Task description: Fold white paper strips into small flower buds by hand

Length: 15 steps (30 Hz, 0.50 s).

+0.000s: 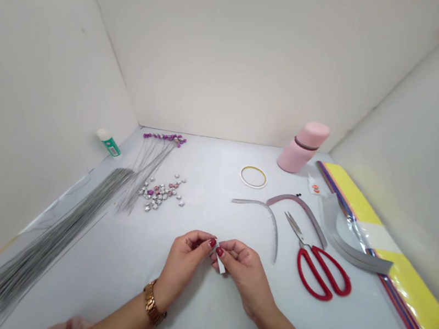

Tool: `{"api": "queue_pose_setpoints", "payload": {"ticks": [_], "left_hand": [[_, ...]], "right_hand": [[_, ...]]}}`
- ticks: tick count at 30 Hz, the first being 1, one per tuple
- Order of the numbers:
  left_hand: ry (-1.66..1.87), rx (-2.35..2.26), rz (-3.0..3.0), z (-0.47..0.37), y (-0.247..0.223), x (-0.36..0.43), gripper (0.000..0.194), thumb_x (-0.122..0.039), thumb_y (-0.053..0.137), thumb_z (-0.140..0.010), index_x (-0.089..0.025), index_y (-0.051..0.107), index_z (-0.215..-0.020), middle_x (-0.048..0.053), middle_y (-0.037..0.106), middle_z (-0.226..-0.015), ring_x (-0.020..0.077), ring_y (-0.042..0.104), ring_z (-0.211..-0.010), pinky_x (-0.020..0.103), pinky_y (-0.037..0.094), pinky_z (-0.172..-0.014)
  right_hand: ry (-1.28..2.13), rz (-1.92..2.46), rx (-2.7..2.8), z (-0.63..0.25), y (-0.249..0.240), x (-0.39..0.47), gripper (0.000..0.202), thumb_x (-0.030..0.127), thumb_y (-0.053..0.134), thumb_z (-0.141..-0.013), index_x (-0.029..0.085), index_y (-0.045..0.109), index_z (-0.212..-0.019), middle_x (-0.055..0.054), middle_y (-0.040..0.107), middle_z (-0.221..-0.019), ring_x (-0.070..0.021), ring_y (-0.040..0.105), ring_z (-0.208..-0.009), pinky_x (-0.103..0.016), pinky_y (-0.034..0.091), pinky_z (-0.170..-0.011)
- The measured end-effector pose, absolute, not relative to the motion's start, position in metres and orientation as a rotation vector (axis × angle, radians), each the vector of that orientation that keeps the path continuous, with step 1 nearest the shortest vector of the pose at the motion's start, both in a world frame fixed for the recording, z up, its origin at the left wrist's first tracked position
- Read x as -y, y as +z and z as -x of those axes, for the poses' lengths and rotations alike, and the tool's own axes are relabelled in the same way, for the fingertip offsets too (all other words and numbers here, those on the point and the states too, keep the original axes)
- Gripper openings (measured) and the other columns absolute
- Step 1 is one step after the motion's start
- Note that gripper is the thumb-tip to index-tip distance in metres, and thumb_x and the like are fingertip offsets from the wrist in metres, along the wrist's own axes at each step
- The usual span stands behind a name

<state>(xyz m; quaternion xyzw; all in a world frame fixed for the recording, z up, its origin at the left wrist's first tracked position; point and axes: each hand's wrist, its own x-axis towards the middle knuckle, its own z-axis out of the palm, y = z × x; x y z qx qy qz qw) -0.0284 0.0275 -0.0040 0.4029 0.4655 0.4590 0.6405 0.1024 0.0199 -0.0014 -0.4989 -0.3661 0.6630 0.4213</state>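
My left hand (pixel 187 256) and my right hand (pixel 244 274) meet low in the middle, above the white tabletop. Thumbs and fingers of both pinch a narrow white paper strip (pixel 220 265), whose loose end hangs down toward me. The strip's upper part is hidden between the fingertips. Left of the hands lies a pile of small silver folded paper stars (pixel 160 194), with a few pink and purple ones among them. Thin silvery paper strips (pixel 274 226) curve on the table to the right, close to red-handled scissors (pixel 321 269) lying with blades slightly apart.
Grey wires (pixel 62 234) lie bundled at left, near purple-tipped stems (pixel 161 137) and a glue stick (pixel 109 143). A tape ring (pixel 253 176) and pink bottle (pixel 303 147) stand farther back. Coloured sheets (pixel 406 272) and a wide grey strip (pixel 355 253) line the right side.
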Motion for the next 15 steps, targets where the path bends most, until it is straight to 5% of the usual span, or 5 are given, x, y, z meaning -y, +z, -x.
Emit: {"api": "queue_pose_setpoints", "payload": {"ticks": [15], "left_hand": [[1.076,-1.33,-1.238,0.0316,-0.002,-0.024,0.011,-0.023,0.054,-0.077,-0.015,0.062,-0.076,-0.001,0.06,-0.059,0.0116,0.056,-0.054,0.022,0.045,-0.056]], "right_hand": [[1.696,1.163,0.967,-0.1032,0.0053,-0.0184,0.014,0.024,0.055,-0.077,0.013,0.063,-0.082,-0.002,0.063,-0.063,-0.0118,0.051,-0.057,-0.023,0.037,-0.055]]}}
